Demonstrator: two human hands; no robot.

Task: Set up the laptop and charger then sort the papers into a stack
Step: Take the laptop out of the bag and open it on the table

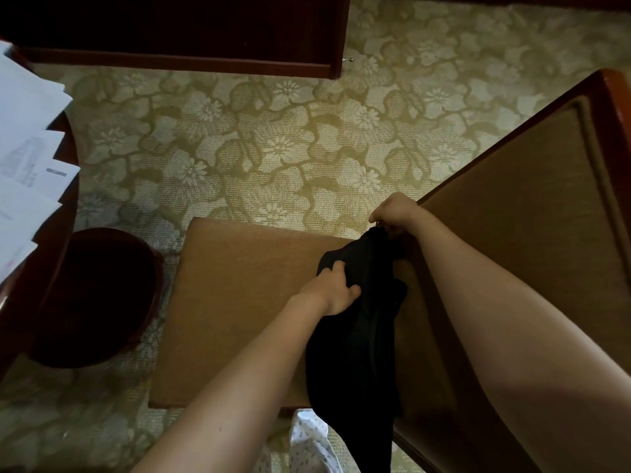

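While both bare forearms reach out from the near edge, a black bag (358, 322) sits on the tan seat cushion of a chair (239, 302), leaning against the chair's upright back on the right. Just at the near edge, a bit of pale patterned cloth (307, 442) shows below the seat. The left hand (333, 291) is down on the bag's left side, fingers curled and clamped into the black fabric. A little farther on, the right hand (397, 213) is at the bag's far top corner, fingertips pinched together on something small there; it could be a zip pull, but it's too dark to tell. Whether the laptop or charger is inside the bag, I cannot tell; neither shows. Over to the left, a round dark wooden bin (95, 295) stands on the floor near the chair. Beside it, along the left edge, white papers (27, 158) lie fanned and overlapping on a dark wooden table (66, 206), some corners sticking out past its rim, well apart from both hands. Beyond the chair spreads a green floral carpet (273, 138), and at the far side stands a dark wooden cabinet (205, 32) against the top of the view.
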